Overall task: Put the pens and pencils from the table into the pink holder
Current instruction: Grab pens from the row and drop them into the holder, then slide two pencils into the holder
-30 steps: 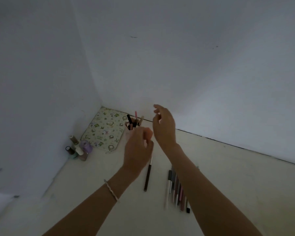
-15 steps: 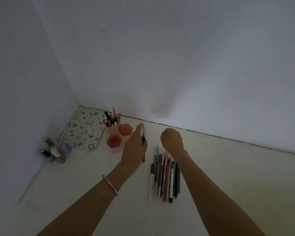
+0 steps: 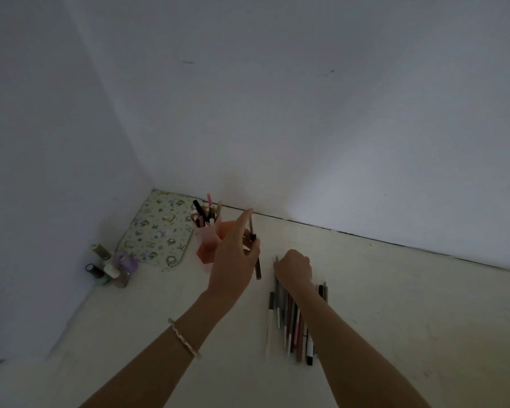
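Note:
The pink holder [image 3: 208, 241] of hexagonal cups stands near the back wall; its rear cup holds several pens. My left hand [image 3: 234, 257] hovers just right of the holder, shut on a dark pen [image 3: 256, 251] held nearly upright. My right hand [image 3: 293, 269] rests curled over the far ends of a row of pens and pencils [image 3: 289, 322] lying side by side on the table; whether it grips one is hidden.
A patterned pouch [image 3: 156, 231] lies in the back left corner against the wall. Small bottles [image 3: 109, 266] cluster in front of it by the left wall. White walls close the table at the back and left.
My left hand has picked the dark pen up off the table and raised it beside the holder. My right hand has dropped from near the holder onto the row of pens.

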